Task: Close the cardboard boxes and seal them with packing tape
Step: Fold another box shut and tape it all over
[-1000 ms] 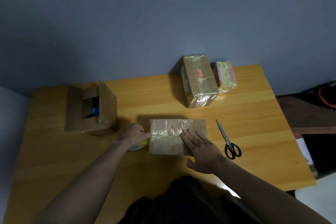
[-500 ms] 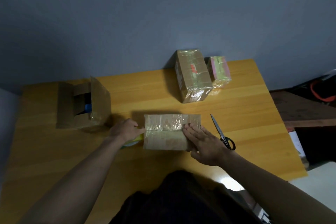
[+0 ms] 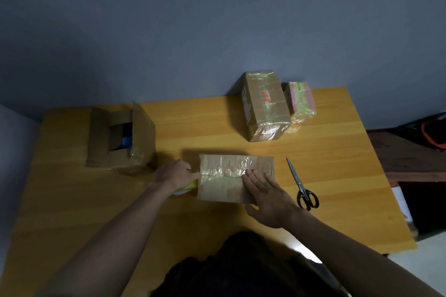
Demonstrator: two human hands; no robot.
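The closed box (image 3: pixel 235 177) lies in the middle of the table (image 3: pixel 337 152), as before. My right hand (image 3: pixel 268 198) presses flat on its taped top, fingers straight and together, having slid slightly toward me. My left hand (image 3: pixel 175 173) stays at the box's left end, fingers curled on the yellow tape roll (image 3: pixel 187 188). Scissors (image 3: pixel 303 188) lie just right; the open box (image 3: pixel 120 137) sits left.

We are seeing two bare forearms with no sleeves reaching the wrists, a left hand (image 3: pixel 175 173) and right hand (image 3: pixel 268 199) wearing nothing, and a dark garment (image 3: pixel 241 270) covering the torso.
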